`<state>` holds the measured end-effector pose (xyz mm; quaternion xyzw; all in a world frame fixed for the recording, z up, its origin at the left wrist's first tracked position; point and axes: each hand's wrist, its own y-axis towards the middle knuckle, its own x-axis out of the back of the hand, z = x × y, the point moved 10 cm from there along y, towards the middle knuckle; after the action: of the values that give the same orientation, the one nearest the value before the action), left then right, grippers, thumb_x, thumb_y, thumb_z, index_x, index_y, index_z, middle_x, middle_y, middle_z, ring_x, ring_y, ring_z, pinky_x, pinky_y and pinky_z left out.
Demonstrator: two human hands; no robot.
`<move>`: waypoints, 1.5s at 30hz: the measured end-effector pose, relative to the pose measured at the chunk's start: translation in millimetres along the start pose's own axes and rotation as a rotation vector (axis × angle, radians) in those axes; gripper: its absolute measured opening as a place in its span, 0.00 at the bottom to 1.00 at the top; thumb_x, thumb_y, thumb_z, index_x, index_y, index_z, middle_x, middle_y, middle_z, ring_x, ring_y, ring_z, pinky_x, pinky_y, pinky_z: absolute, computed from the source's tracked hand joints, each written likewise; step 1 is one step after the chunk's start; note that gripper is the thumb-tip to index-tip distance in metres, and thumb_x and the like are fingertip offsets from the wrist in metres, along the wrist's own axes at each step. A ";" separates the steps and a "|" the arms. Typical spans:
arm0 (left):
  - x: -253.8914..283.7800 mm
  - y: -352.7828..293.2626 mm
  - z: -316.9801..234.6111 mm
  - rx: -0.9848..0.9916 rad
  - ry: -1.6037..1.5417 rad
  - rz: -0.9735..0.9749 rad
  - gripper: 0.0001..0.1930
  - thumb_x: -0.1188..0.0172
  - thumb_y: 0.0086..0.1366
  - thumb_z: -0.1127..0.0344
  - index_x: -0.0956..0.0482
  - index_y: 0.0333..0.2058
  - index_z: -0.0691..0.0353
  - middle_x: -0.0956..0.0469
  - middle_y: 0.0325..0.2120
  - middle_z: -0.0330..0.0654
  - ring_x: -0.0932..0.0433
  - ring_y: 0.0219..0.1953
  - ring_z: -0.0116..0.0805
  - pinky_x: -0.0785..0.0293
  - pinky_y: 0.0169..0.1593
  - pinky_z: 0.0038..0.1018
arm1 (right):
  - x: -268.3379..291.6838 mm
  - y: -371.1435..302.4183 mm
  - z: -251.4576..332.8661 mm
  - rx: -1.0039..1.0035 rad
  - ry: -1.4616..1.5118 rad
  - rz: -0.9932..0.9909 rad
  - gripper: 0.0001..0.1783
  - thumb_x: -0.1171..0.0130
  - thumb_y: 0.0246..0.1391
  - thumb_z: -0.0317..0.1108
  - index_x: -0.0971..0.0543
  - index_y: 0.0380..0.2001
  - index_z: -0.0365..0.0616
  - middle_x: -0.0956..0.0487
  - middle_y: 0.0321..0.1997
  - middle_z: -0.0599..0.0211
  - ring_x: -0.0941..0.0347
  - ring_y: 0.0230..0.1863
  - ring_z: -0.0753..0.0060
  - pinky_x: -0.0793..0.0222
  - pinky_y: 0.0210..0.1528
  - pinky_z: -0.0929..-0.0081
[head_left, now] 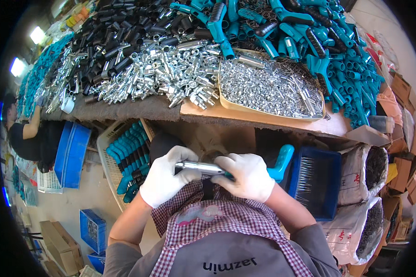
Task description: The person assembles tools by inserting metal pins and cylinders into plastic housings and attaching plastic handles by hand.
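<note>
Your left fingers clamp the tube and your right fingers its teal handle, before your apron, where a loose grip could drop either.

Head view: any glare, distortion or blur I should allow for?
In the head view, white patches at upper left look blown out; the metal tube carries bright highlights; the bench edge bends and the corners go black; the far left looks soft, while the left hand and right hand read clearly.
</note>
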<state>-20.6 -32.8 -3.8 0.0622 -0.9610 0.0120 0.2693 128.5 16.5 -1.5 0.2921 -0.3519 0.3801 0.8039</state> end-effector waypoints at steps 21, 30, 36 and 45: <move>-20.8 -43.2 -118.3 -1.061 0.363 0.463 0.20 0.35 0.51 0.63 0.15 0.46 0.55 0.23 0.24 0.38 0.21 0.24 0.37 0.26 0.27 0.30 | -54.2 -29.5 9.5 0.031 1.134 0.868 0.19 0.40 0.62 0.44 0.18 0.43 0.36 0.20 0.31 0.59 0.27 0.36 0.74 0.29 0.41 0.70; -0.9 7.5 -69.5 -0.467 0.031 0.215 0.15 0.35 0.55 0.67 0.21 0.43 0.61 0.20 0.29 0.45 0.19 0.32 0.44 0.23 0.36 0.33 | 1.1 3.3 -4.3 0.036 0.363 0.322 0.20 0.38 0.58 0.48 0.18 0.36 0.39 0.20 0.29 0.57 0.22 0.31 0.61 0.28 0.35 0.66; -8.5 -14.8 -98.5 -0.867 0.304 0.324 0.21 0.36 0.55 0.65 0.20 0.50 0.53 0.19 0.32 0.43 0.19 0.32 0.46 0.21 0.35 0.35 | -11.5 -2.5 -2.4 0.062 0.592 0.435 0.21 0.38 0.58 0.48 0.18 0.38 0.38 0.18 0.32 0.57 0.20 0.34 0.60 0.27 0.37 0.65; -30.2 -43.9 -115.3 -0.996 0.468 0.504 0.19 0.38 0.54 0.61 0.17 0.46 0.50 0.26 0.18 0.38 0.22 0.21 0.38 0.27 0.23 0.32 | -39.1 -25.2 8.3 0.073 1.001 0.897 0.20 0.39 0.62 0.45 0.18 0.41 0.35 0.21 0.28 0.64 0.27 0.30 0.76 0.30 0.35 0.72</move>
<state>70.0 -66.4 78.6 -0.3051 -0.7516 -0.3624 0.4589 128.1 -19.1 -32.6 -0.0671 -0.0111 0.7786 0.6239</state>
